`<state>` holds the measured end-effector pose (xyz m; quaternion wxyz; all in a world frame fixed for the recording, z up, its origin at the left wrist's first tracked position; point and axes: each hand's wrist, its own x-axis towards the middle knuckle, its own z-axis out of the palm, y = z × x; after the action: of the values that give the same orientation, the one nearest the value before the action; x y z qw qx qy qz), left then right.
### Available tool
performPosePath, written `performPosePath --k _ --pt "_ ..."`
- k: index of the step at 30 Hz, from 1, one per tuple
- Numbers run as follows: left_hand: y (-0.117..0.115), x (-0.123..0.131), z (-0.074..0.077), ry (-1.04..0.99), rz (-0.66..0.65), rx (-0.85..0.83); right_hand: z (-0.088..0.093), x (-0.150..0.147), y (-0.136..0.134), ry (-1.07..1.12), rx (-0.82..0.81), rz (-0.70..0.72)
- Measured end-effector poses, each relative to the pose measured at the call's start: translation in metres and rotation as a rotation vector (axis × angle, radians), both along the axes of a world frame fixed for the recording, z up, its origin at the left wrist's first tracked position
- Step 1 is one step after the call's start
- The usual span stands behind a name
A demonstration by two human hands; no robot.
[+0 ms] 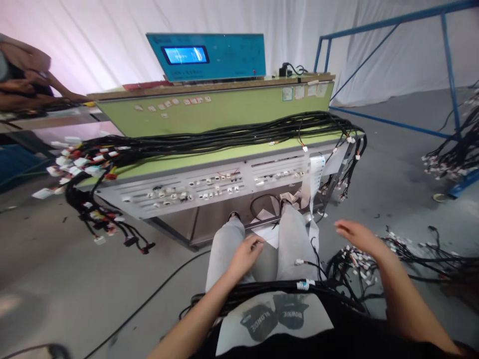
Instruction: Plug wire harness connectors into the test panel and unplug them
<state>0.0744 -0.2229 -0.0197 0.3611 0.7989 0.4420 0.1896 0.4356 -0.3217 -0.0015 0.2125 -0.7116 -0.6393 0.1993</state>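
The left hand (247,253) is seen half-curled at lower centre, contents unclear; rightward, the right hand (358,236) is held loosely unclenched.

Receiving bright, diffuse light across the white curtain (288,30) behind the desk (232,110), tinting toward pink at the desk's far left. Adding a small blue-white glow from the lit screen (186,55) atop the desk. Sinking into shade beneath the desk, and keeping the person (22,85) beyond its left end rather dark. Casting only soft shadows on the grey floor (123,264) around the desk, leaving a pale patch of glare well to its front left. Leaning and stretching toward the edges, slanting the blue frame (450,70) right of the desk. Softening the right hand (357,234) slightly, and blurring the paper labels (192,101) on the desk's front beyond reading.
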Motion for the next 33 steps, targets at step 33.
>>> performPosePath --k 33 --pt "0.064 -0.067 0.013 -0.834 0.247 -0.516 0.100 -0.122 0.249 -0.677 0.991 0.066"
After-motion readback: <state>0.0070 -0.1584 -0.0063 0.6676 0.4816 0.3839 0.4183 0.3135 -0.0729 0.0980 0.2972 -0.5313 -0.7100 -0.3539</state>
